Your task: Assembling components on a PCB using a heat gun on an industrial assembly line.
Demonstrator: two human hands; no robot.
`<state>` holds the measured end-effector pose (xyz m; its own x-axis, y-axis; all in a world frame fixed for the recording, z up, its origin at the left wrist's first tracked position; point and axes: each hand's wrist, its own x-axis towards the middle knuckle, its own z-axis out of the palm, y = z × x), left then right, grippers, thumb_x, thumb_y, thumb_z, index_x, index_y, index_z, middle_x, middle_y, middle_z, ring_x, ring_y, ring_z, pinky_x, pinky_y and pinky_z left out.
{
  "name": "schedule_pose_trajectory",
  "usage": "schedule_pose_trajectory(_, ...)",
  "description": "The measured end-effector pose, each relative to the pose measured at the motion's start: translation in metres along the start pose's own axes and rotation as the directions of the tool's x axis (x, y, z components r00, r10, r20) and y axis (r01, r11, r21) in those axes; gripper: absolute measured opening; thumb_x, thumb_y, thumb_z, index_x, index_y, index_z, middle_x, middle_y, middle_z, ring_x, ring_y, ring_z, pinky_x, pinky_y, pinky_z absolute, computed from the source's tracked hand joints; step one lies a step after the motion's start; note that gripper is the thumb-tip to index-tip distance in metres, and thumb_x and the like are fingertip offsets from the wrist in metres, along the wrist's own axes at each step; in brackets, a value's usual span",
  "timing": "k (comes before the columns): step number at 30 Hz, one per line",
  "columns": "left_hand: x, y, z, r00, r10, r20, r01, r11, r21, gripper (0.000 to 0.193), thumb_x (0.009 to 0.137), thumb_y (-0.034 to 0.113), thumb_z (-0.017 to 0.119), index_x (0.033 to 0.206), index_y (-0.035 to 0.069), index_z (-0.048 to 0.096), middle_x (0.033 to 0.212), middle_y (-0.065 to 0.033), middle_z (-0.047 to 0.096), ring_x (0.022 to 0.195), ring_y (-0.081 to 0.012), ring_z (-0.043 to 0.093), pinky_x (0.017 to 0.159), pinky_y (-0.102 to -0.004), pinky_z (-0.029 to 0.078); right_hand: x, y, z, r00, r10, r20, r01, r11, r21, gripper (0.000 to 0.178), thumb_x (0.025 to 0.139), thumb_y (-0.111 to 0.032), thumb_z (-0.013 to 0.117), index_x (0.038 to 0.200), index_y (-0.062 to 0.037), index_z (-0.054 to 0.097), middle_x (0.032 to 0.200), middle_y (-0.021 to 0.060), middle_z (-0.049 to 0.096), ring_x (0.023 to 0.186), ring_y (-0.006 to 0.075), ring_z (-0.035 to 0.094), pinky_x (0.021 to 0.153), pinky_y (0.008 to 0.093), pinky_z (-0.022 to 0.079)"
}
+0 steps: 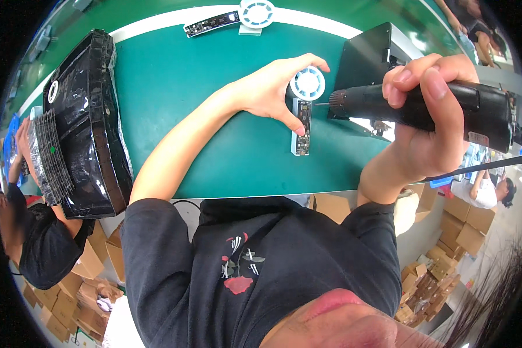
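Finds fan gripped in left hand over table, with thumb on board running lengthwise toward torso, and right hand closed round driver with bit pointing left, crosswise to board, just beside its right edge, with contact uncertain.

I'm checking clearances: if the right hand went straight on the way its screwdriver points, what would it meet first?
The black screwdriver would probably meet the circuit board near its upper end, just below the white round piece; depth is unclear.
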<state>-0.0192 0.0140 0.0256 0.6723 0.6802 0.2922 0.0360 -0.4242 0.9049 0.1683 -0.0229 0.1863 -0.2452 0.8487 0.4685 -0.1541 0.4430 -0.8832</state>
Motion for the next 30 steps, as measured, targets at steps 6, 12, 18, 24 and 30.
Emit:
schedule_pose_trajectory(6,-0.002,0.0,0.004,0.998,0.029,-0.048,-0.028,0.999,0.022,0.113,0.048,0.015,0.095,0.143,0.008,0.035,0.123,-0.0168,0.057,0.117,-0.0315,0.055,0.102,-0.0399,0.044,0.0,0.005,0.004,0.999,-0.004,-0.036,0.002,0.999,-0.038,0.01,0.087,-0.006,0.057,0.093,0.0013,0.054,0.076,0.0187,0.061,0.059,0.0227,0.054,0.061,0.0352,0.048)
schedule_pose_trajectory(12,-0.002,0.0,0.003,0.997,0.054,-0.055,-0.053,0.998,0.023,0.114,0.047,0.014,0.095,0.143,0.008,0.034,0.122,-0.0176,0.057,0.114,-0.0322,0.057,0.1,-0.0399,0.046,0.002,0.011,0.005,0.999,-0.014,-0.042,0.012,1.0,-0.029,0.008,0.086,-0.004,0.057,0.092,0.0019,0.055,0.076,0.019,0.062,0.059,0.023,0.054,0.061,0.0353,0.048)
schedule_pose_trajectory(18,-0.002,-0.004,0.002,0.996,0.065,-0.054,-0.064,0.998,0.014,0.106,0.05,0.018,0.095,0.14,0.007,0.039,0.124,-0.0175,0.057,0.115,-0.0324,0.057,0.1,-0.0399,0.046,0.001,0.014,0.007,0.999,0.007,-0.044,-0.009,0.999,-0.038,0.008,0.086,-0.003,0.057,0.092,0.0017,0.055,0.076,0.0193,0.062,0.06,0.0238,0.055,0.061,0.0353,0.048)
schedule_pose_trajectory(24,-0.002,-0.011,0.004,0.995,0.089,-0.046,-0.089,0.996,0.019,0.087,0.061,0.015,0.09,0.136,0.005,0.047,0.127,-0.0137,0.056,0.119,-0.0285,0.054,0.104,-0.0379,0.042,0.0,0.012,-0.002,0.999,0.014,-0.031,-0.014,1.0,-0.005,0.01,0.087,-0.007,0.055,0.093,0.0014,0.054,0.078,0.0195,0.061,0.061,0.0235,0.053,0.061,0.0354,0.047)
schedule_pose_trajectory(30,-0.001,-0.011,0.002,0.997,0.077,-0.018,-0.076,0.997,0.032,0.083,0.061,0.012,0.089,0.134,0.003,0.049,0.128,-0.014,0.057,0.12,-0.0281,0.055,0.105,-0.0371,0.042,-0.001,-0.018,-0.025,0.98,-0.11,-0.164,0.11,0.994,-0.008,0.02,0.086,-0.018,0.054,0.092,0.0008,0.056,0.08,0.0175,0.059,0.062,0.0202,0.052,0.06,0.0332,0.043)
